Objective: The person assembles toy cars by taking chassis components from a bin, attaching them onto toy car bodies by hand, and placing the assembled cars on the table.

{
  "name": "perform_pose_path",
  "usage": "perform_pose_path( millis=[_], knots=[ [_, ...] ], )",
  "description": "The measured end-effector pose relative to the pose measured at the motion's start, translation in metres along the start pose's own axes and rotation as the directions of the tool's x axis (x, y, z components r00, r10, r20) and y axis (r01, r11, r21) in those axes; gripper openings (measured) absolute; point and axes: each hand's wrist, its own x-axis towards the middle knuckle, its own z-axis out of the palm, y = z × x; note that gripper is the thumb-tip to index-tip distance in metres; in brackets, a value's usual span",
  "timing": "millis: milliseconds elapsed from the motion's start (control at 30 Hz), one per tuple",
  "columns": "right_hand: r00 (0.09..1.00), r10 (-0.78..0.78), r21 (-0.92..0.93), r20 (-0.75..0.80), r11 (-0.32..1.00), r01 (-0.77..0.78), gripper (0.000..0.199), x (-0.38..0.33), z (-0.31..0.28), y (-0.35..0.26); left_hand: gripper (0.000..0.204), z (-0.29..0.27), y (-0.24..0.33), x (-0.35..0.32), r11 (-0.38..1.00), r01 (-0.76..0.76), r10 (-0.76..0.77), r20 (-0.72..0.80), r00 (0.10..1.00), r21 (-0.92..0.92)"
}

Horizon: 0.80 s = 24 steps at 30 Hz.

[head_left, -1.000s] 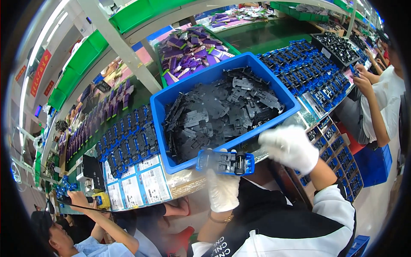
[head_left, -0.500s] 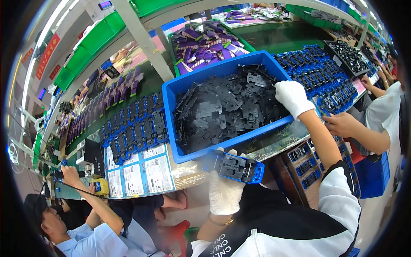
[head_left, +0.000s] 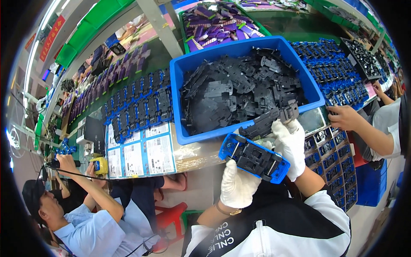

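My left hand [head_left: 239, 187], in a white glove, grips a blue toy car body [head_left: 255, 158] with its black, wheeled underside facing up. Close beside it my right hand [head_left: 292, 149], also gloved, holds a flat black plastic base plate [head_left: 264, 123] between thumb and fingers, over the near rim of the bin. A second piece may be in that hand; I cannot tell. In front of me stands a large blue bin [head_left: 209, 136] heaped with similar black plates [head_left: 244, 85].
Rows of blue-and-black car pieces [head_left: 143, 107] lie left of the bin, more [head_left: 327, 70] to its right. Purple parts [head_left: 222, 25] fill a green tray behind. A compartment tray [head_left: 332, 165] is at right. Co-workers sit left [head_left: 92, 222] and right [head_left: 364, 128].
My right hand has come from the bin's right edge down to the car body, with a black plate now in it. The car body is turned more level, and the view has shifted slightly.
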Motion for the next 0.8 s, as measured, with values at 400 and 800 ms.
perform_pose_path(
  millis=[400, 800],
  knots=[
    [0.977, -0.149, -0.230, 0.149, 0.956, 0.181, 0.052, -0.008, -0.025, 0.014, 0.068, 0.002, 0.009, 0.006, 0.986, -0.118, 0.145, -0.265, 0.953, 0.116],
    [0.289, -0.681, -0.651, 0.673, -0.360, 0.668, 0.057, 0.009, -0.052, -0.030, 0.064, 0.005, 0.015, -0.003, 0.992, -0.104, 0.114, -0.160, 0.981, 0.066]
  ],
)
